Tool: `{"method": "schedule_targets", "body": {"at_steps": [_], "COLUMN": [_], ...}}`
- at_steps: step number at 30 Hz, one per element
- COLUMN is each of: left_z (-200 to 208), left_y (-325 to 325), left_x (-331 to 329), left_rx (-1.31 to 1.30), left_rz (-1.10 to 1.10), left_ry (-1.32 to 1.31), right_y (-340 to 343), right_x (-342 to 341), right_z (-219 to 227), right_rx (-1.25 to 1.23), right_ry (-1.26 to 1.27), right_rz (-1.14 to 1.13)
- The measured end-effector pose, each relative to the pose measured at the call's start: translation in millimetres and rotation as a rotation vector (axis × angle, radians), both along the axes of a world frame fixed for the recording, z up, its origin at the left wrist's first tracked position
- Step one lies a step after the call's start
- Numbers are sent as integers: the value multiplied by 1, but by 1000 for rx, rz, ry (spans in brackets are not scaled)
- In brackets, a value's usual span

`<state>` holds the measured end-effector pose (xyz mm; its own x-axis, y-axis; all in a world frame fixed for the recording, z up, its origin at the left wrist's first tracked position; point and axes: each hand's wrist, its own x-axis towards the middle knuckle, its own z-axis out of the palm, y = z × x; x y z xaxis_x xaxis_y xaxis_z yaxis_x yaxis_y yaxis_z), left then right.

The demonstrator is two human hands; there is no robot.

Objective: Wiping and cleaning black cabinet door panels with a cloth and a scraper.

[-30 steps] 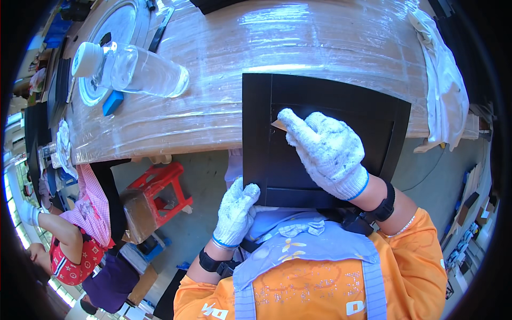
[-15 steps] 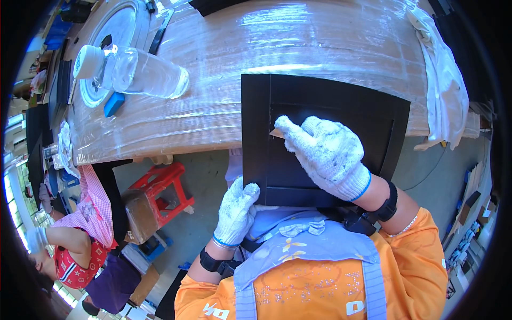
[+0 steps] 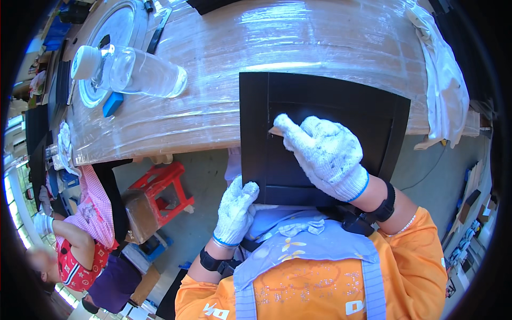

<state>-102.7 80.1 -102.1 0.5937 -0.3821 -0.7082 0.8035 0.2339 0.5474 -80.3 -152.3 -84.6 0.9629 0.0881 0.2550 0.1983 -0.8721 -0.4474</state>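
Note:
A black framed panel (image 3: 330, 92), like a cabinet door, leans between my body and the near edge of the wrapped table. My left hand (image 3: 234, 210), in a white knitted glove, is closed on the panel's lower left edge; part of its fingers is hidden behind it. Over the panel's face is my right hand (image 3: 325, 154), also gloved, with thumb and fingers pinched on a small thin tan piece (image 3: 276, 131). That piece touches or nearly touches the groove by the left frame strip. Its kind is not clear from the little that shows.
Plastic-wrapped table (image 3: 208, 117) spreads ahead. On its left lie a clear bottle (image 3: 144, 72) with a white cap, a blue block (image 3: 112, 104) and a round tray (image 3: 140, 26). A white cloth (image 3: 440, 80) hangs at right. A red stool (image 3: 165, 186) and another person (image 3: 82, 245) are at left.
My hands and the panel hold almost the same place, with only a slight shift of the whole view. At left, the other person's head and arm have moved.

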Motion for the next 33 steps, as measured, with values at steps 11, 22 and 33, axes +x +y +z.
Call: {"method": "schedule_targets", "body": {"at_steps": [11,22,33], "left_z": [0,3,2], "left_y": [-2,-4,-6], "left_x": [1,2,1], "left_rx": [-7,-23,-56], "left_rz": [-8,-7,26], "left_ry": [-27,-9,11], "right_y": [-1,2,0], "right_x": [-1,2,-1], "right_z": [4,3,2], "right_rx": [-57,45,-33], "right_ry": [28,15,-7], "right_rz": [61,-13,28]}}
